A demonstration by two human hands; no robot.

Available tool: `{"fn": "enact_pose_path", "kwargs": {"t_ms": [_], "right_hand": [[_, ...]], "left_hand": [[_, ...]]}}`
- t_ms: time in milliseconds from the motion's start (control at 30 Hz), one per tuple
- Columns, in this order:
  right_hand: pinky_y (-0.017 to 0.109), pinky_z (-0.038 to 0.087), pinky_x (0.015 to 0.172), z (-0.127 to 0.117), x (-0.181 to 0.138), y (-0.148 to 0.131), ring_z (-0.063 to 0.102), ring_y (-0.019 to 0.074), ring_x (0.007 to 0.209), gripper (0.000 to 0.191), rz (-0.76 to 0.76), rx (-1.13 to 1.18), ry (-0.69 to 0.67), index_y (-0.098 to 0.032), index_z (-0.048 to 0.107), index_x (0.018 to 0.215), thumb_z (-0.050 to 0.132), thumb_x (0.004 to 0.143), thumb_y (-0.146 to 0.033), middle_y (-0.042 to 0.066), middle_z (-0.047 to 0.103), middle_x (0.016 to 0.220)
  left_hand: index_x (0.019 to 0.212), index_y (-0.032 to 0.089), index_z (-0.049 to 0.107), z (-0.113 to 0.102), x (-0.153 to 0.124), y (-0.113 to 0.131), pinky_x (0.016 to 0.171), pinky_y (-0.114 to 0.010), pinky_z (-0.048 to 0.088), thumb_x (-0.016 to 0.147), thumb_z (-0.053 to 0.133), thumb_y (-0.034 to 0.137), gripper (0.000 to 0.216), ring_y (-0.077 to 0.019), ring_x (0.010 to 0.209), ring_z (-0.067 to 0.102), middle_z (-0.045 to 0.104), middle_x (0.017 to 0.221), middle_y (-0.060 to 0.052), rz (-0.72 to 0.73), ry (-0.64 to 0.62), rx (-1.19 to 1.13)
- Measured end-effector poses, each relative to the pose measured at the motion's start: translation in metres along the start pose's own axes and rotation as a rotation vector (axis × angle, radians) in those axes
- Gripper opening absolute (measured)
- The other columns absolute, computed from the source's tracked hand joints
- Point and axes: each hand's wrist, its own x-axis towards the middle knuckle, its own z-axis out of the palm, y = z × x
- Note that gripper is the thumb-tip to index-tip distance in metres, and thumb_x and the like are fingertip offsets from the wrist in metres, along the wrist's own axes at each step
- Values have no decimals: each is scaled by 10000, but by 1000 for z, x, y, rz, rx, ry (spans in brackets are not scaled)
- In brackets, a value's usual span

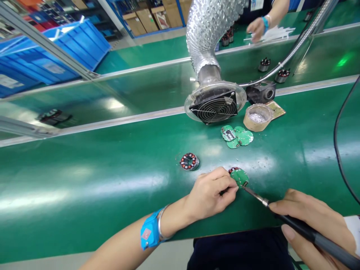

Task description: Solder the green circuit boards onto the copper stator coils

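Observation:
My left hand (210,193) rests on the green bench, its fingers pinched against a round green circuit board (239,176) that sits on a wound motor stator. My right hand (312,225) grips a black-handled soldering iron (284,217), whose metal tip touches the near edge of that board. A second stator (189,161) with copper and red windings lies alone just left of my left hand. A small pile of green round boards (237,135) lies farther back.
A fume extractor fan (215,107) on a silver flexible duct hangs over the bench. A tin of solder dross (257,117) sits beside it. A black cable (337,150) curves at right. Another person's hand (256,28) works across the conveyor. Blue crates (56,52) stand at the back left.

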Motion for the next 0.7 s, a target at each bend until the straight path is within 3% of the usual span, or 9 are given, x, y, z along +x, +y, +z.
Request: {"fn": "enact_pose_path", "kwargs": {"t_ms": [700], "right_hand": [[335,525,563,-5,3,-2,658,194,668,295,-29,-39,-25,-224,606,1067,484,837,-86,42,669,810]], "left_hand": [[796,172,656,6,-3,0,523,-169,441,844,604,151,73,-78,602,579,620,720,6,34,31,131]]}}
